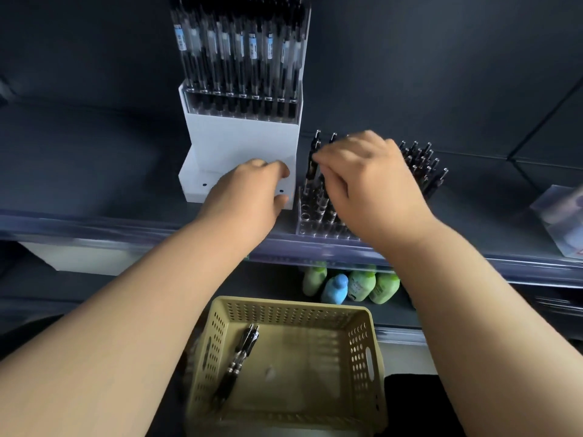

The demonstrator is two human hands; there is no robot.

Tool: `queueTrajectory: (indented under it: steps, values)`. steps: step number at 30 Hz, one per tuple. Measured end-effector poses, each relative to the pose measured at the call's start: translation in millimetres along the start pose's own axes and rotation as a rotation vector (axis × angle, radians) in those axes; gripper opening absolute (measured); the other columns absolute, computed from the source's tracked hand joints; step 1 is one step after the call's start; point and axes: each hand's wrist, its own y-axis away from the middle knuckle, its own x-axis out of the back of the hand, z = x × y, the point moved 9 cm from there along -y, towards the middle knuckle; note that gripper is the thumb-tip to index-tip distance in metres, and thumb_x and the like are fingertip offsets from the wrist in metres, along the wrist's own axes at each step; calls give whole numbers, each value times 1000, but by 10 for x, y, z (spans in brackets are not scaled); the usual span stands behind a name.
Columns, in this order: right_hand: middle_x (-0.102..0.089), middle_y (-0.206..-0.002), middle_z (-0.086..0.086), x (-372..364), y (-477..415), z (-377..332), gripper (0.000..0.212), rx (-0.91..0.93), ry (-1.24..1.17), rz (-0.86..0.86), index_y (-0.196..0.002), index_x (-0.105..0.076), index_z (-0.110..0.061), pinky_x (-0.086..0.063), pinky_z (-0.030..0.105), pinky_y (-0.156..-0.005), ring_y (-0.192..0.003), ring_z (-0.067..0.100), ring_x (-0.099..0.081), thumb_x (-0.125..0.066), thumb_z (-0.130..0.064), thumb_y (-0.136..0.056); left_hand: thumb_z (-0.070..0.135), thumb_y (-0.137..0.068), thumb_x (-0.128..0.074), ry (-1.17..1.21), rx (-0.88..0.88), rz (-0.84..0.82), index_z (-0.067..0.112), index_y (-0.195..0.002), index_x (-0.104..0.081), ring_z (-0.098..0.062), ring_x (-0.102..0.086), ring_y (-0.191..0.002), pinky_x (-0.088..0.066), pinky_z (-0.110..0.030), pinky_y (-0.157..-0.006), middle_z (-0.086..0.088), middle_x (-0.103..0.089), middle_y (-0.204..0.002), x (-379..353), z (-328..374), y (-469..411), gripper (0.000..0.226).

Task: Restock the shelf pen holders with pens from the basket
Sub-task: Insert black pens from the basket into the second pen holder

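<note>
A tan perforated basket (362,351) sits low in the middle, with two black pens (239,357) lying along its left side. On the shelf stands a clear holder with rows of holes (312,220), partly filled with black pens. My right hand (369,181) is over it, its fingertips pinching an upright black pen (314,159) at the holder's left end. My left hand (249,193) rests against the front of the white display stand (239,137) to the left, fingers curled on its lower right corner.
The white stand carries several packaged pens (239,48) in its upper tier. More black pens (422,162) stand at the holder's right side. Green and blue bottles (350,285) stand on the lower shelf. A clear packet (564,212) lies at the far right of the shelf.
</note>
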Motion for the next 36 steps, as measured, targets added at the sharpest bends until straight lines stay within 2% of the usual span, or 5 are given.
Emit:
queueTrajectory:
  steps: [9,21,27,32,36]
  values:
    - [-72,-92,3,-456,875,-585,20,113,-71,-182,-91,-73,-8,-50,34,-63,-80,27,-64,-56,-11,-80,25,-89,-57,-2,47,-319,23,-111,-58,-21,-57,-95,-49,-33,-80,2,-57,-99,-643,-244,776,22]
    - [-67,-111,10,-1877,2338,-614,28,-789,-387,-968,-108,-67,-14,-47,29,-88,-104,29,-60,-45,-21,-92,4,-93,-43,-130,404,-850,5,-120,-55,-29,-56,-110,-45,-34,-86,-11,-57,-121,-1976,-693,1571,30]
    - [-65,-118,9,-2274,2698,-594,29,-1076,-482,-1049,-113,-66,-10,-43,22,-93,-111,24,-59,-49,-14,-90,2,-93,-41,-46,652,-804,7,-122,-56,-25,-55,-112,-44,-28,-89,-9,-59,-121,-2118,-908,1652,33]
    - [-67,-93,6,-2539,2851,-577,28,-1346,-634,-1000,-114,-63,-10,-55,16,-61,-61,15,-64,-51,-12,-89,21,-97,-43,209,1070,-658,4,-129,-50,-30,-49,-120,-38,-30,-95,-14,-50,-133,-2351,-1181,1864,37]
    - [-67,-111,10,-2726,2949,-666,27,-1313,-597,-1089,-107,-68,-9,-47,25,-85,-103,25,-62,-55,-22,-88,16,-98,-31,254,1133,-691,1,-126,-52,-31,-47,-122,-34,-33,-100,-15,-51,-133,-2527,-1241,1934,39]
